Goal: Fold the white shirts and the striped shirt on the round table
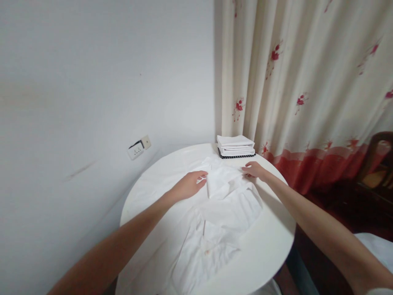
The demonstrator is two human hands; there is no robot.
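Observation:
A white shirt (pixel 221 217) lies spread out on a round white table (pixel 270 241). My left hand (pixel 188 184) rests on the shirt's far left part, its fingers pinched on a fold of the cloth near the collar. My right hand (pixel 253 170) grips the shirt's far right edge, with the fingers curled on the fabric. Both arms reach forward across the table.
A stack of folded white cloths (pixel 236 146) sits at the table's far edge on a dark dotted piece. A wall socket (pixel 138 148) is on the white wall at left. A flowered curtain (pixel 307 82) hangs behind, and a dark wooden chair (pixel 376 164) stands at right.

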